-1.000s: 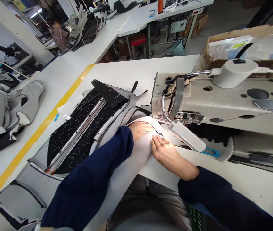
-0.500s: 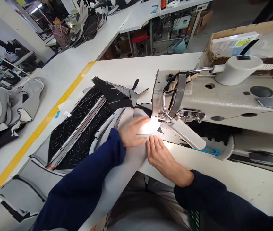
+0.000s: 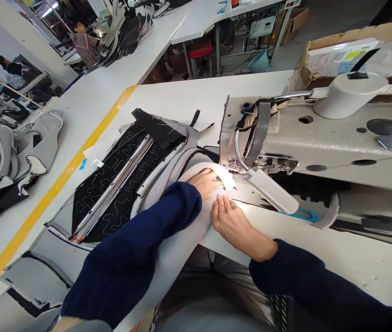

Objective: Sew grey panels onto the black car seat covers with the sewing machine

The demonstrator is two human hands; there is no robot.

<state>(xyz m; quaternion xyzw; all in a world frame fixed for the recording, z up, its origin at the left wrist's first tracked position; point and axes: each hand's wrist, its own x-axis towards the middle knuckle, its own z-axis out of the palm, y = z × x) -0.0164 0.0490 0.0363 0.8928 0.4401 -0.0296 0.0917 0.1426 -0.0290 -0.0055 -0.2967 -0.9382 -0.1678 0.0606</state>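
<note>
A grey mesh fabric piece (image 3: 178,244) runs from the sewing machine (image 3: 268,133) down over the table's front edge. A pale curved strip (image 3: 226,177) lies on it beside the needle area. My left hand (image 3: 207,184) rests on the fabric, fingers stretched out, their tips by the strip. Lower and to the right, my right hand (image 3: 232,223) lies on the fabric's right edge with its fingers laid flat, close together. The presser foot is partly lost in the lamp's glare. Joined to the grey piece is a black quilted panel (image 3: 119,198) with pale wavy stitching.
A white lamp (image 3: 273,191) juts out over the machine bed. Yellow tape (image 3: 57,184) crosses the table (image 3: 337,253). Grey covers (image 3: 19,152) are heaped at left. An open cardboard box (image 3: 348,50) stands behind the machine. Other people (image 3: 85,46) sit in the background.
My left hand has drawn back from the needle and down onto the fabric, uncovering the pale curved strip. My right hand stays nearly in place. The view has shifted slightly.
</note>
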